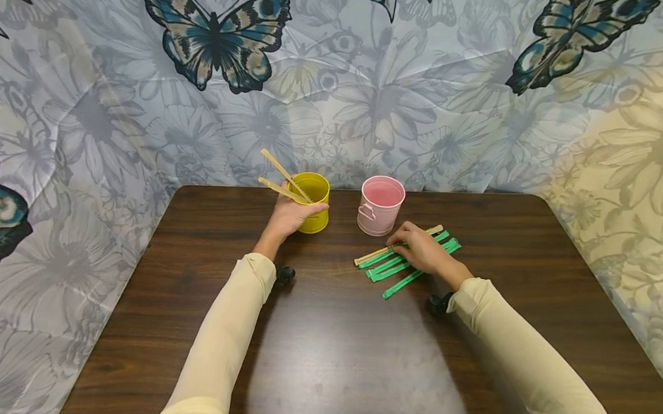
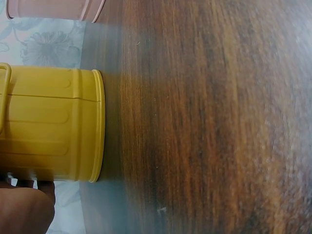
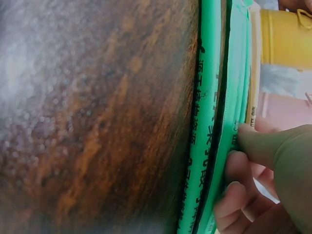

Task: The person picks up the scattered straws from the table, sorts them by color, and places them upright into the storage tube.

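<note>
My left hand holds a small yellow bucket, thumb across its near side by the rim. Two tan sticks lean in that bucket, their upper ends sticking out to the left. Beside the pink bucket, my right hand pinches at a slim tan stick lying on the table. Several green-wrapped sticks lie just in front of it, partly under the hand. In the right wrist view, dark printing shows on the green wrappers, and the fingertips hide part of the tan stick.
The brown wooden table has its back edge close behind both buckets. Beyond it hangs a cloth printed with flowers and butterflies. A black wrist device sits at the right cuff, another at the left.
</note>
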The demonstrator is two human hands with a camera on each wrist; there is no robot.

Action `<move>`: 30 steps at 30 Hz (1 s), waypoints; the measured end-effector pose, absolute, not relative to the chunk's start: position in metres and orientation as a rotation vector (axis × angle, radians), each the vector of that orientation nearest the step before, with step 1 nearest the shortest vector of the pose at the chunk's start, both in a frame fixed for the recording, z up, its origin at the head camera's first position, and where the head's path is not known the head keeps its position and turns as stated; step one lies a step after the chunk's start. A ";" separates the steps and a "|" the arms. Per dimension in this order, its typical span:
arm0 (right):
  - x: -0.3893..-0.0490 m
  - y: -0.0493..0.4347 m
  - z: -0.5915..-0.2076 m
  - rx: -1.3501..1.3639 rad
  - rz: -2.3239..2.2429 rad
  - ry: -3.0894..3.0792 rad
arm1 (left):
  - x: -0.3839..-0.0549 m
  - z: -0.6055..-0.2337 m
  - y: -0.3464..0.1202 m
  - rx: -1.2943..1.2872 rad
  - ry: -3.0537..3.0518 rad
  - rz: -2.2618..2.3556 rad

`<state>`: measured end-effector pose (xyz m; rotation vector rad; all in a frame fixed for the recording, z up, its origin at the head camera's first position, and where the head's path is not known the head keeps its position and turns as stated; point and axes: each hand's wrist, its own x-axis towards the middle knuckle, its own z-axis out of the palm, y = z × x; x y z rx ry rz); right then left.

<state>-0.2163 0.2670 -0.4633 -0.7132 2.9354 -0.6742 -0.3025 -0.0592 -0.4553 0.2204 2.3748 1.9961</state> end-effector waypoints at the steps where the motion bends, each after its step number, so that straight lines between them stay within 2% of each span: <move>1: -0.216 0.267 -0.463 -0.711 -0.680 2.932 | -0.302 -0.456 -0.059 0.223 2.381 1.990; 15: -0.209 0.263 -0.446 -0.817 -0.653 2.967 | -0.301 -0.456 -0.059 0.208 2.379 2.028; 30: -0.209 0.236 -0.403 -0.844 -0.755 3.049 | -0.300 -0.456 -0.057 0.216 2.387 2.018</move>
